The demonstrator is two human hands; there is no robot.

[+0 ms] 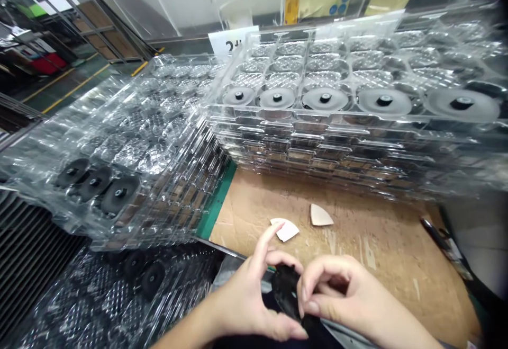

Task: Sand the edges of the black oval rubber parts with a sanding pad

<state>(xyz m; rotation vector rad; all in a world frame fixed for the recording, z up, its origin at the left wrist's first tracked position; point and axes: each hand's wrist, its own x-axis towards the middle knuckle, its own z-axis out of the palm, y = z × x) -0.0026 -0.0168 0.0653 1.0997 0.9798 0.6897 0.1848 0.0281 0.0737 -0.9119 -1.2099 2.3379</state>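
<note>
Left hand [254, 296] grips black disc [282, 289] by its rim; right hand [345, 292] touches disc, can't tell if gripping; two pale wedges [320, 216] lie on desk [377, 238].

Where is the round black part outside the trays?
In the head view, the black part is at bottom centre, held between the left hand and right hand.

Held disc [284, 292]: black. Desk [381, 227]: brown, pale scuff streaks. Wedges [320, 216]: off-white. Trays [326, 79]: clear, crosshatched pockets. Mat [216, 202]: green. Floor [63, 87]: green, yellow stripes.
</note>
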